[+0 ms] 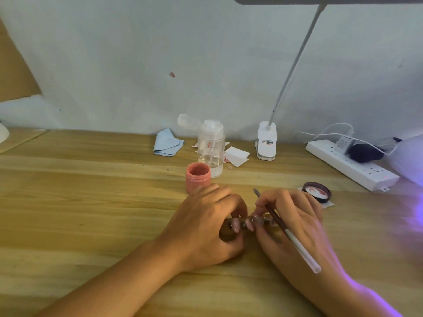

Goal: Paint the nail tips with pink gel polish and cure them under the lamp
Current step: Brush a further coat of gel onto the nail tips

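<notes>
My left hand (206, 225) grips a brown wooden holder (225, 233) lying on the table, with several pink nail tips (242, 224) fixed along it. My right hand (295, 223) holds a thin brush (288, 231) with a dark shaft and white end, its bristle end pointing up and away, and its fingers touch the holder's right part. An open jar of pink gel polish (198, 177) stands just behind my left hand. The curing lamp (409, 156) glows violet at the far right edge.
The jar's black lid (317, 192) lies inside up to the right. A clear pump bottle (211, 147), a blue cloth (167, 143), white wipes (237, 156), a clip desk lamp (266, 140) and a white power strip (350, 163) sit along the wall.
</notes>
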Tool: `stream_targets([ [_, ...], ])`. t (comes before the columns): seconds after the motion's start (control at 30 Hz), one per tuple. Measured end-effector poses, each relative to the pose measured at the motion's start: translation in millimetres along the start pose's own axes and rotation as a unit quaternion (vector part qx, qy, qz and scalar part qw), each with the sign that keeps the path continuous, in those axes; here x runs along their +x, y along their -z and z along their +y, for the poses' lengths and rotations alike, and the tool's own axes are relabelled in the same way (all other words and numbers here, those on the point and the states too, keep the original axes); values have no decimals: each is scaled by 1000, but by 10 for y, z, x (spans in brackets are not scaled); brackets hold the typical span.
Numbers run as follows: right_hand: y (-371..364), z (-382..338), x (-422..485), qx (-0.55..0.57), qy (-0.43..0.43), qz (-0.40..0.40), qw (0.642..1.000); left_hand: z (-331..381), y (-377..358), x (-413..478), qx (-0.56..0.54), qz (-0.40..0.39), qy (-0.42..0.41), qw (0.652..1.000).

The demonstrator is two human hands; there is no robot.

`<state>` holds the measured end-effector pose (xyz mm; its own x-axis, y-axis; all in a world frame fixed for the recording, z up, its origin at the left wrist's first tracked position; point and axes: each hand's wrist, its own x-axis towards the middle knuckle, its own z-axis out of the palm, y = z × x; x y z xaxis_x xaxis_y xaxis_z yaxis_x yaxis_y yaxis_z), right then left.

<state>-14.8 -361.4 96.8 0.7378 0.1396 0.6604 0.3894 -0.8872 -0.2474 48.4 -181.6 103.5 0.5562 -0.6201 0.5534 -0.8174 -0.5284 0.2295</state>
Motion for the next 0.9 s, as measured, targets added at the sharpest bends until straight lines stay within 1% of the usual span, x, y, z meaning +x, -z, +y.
stream_targets([
  [0.23,34,-40,10,-17,-5,-7,1000,0,6,0,-7,-13,19,1000],
  [0.37,87,-80,-2,-19,-9,-33,999,-28,-2,21,-28,-18,53,998],
  [0.47,175,-124,-1,-37,-21,-29,999,-68,-1,19,-54,-20,89,994],
  [0.53,271,-200,50,1,-45,-10,999,-93,-12,18,-65,-21,112,991],
  [0.6,376,-313,190,97,-101,-29,990,-108,-17,19,-75,-25,135,988],
  [0.67,413,-380,400,194,-161,-75,965,-118,-23,25,-79,-30,149,985],
  [0.73,388,-393,655,273,-179,-89,941,-113,-27,26,-77,-34,156,984],
  [0.8,307,-406,935,277,-189,-78,939,-109,-26,24,-68,-36,162,984],
  [0.9,94,-378,1230,244,-244,-127,930,-119,-18,20,-67,-28,182,981],
])
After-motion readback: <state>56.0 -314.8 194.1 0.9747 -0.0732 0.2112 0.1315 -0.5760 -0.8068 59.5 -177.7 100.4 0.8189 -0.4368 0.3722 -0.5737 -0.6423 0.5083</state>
